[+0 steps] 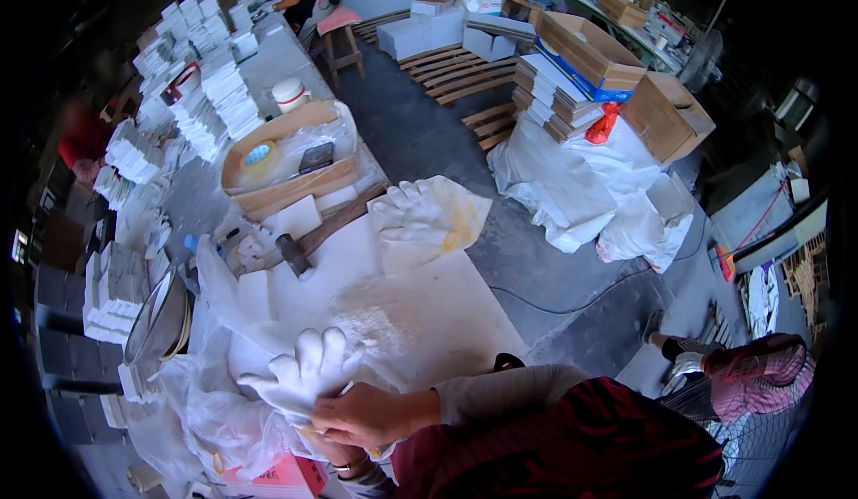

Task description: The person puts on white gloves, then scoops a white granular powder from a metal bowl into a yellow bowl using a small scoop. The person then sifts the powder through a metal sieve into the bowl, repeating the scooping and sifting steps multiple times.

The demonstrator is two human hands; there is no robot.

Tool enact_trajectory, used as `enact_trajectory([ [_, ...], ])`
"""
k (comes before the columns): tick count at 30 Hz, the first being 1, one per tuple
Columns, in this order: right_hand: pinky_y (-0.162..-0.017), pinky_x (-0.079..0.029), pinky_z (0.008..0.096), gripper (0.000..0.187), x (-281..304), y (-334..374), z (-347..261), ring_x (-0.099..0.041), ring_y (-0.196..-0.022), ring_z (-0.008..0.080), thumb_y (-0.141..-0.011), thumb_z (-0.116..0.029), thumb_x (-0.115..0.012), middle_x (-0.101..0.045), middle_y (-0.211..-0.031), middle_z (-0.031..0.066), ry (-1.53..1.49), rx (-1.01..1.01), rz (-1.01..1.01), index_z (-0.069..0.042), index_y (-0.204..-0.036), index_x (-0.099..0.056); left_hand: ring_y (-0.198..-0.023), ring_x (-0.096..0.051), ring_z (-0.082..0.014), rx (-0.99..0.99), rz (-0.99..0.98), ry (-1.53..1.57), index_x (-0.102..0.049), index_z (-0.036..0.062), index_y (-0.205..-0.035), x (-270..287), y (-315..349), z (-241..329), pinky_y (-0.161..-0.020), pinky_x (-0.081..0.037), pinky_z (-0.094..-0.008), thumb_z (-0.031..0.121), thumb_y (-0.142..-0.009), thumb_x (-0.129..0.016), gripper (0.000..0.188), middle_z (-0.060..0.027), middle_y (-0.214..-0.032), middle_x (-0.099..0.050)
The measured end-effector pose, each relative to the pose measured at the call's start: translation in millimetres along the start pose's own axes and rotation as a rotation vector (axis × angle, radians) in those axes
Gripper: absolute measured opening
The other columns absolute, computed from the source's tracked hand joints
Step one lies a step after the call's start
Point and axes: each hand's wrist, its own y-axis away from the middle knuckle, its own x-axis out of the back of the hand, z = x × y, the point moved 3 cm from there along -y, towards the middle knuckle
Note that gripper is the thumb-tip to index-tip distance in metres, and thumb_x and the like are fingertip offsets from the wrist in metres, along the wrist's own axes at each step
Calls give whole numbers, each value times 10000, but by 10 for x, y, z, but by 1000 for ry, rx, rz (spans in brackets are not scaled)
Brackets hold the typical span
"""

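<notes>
A white work glove (299,401) covers my left hand (308,369), its fingers spread and pointing away from me. My bare right hand (362,414) is closed on the glove's cuff at the left wrist. Another white glove (407,213) lies flat at the far right of the white work board (438,307), with a yellowish cuff. Beside it rests a hammer (295,256) with a dark head and a wooden handle. Pale dust (371,316) is scattered on the board just beyond my left hand.
Left of my hands are crumpled clear plastic (192,410) and a round basin (156,320). An open carton (255,199) holds a tape roll; tile stacks (219,97) stand behind. Wrapped white bundles (554,181) stand right, and a person (760,374) is at lower right.
</notes>
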Motion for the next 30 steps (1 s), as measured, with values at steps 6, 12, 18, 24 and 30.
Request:
enact_trajectory([
  [6,-604,-443,410,108,196,-54,27,-576,-705,350,-869,-123,-620,-540,-778,122,-191,-78,-1,-67,-888,-530,-854,-606,-200,39,-25,151,-531,-3,-1067,16,-120,-163,-705,-485,-367,330,-927,-638,376,-88,-962,-606],
  [12,-579,-428,374,124,291,-115,0,-554,-661,331,-900,-119,-643,-516,-814,122,-223,-73,-111,-66,-920,-532,-958,-573,-158,145,26,783,-469,9,-1225,-112,-142,0,-784,-503,-316,365,-894,-689,533,-81,-1114,-580],
  [18,-545,-429,388,192,207,-140,53,-587,-626,323,-905,-173,-678,-526,-766,118,-213,-87,-83,-70,-935,-519,-865,-626,-199,159,-10,731,-556,-15,-1166,-60,-277,-34,-727,-538,-349,336,-907,-615,441,-103,-1045,-636],
  [24,-572,-445,390,225,145,-159,140,-595,-640,308,-891,-240,-656,-570,-808,120,65,-127,-298,-51,-955,-551,-873,-626,-207,345,-166,782,-558,-19,-1166,-287,-456,270,-739,-534,-355,339,-911,-608,442,-109,-1050,-636],
  [30,-593,-462,448,250,169,-166,112,-617,-701,356,-887,-308,-612,-581,-769,148,35,-145,-316,-62,-871,-572,-882,-627,-216,412,-232,802,-560,-23,-1166,-298,-543,360,-751,-531,-361,341,-914,-602,444,-116,-1054,-636],
])
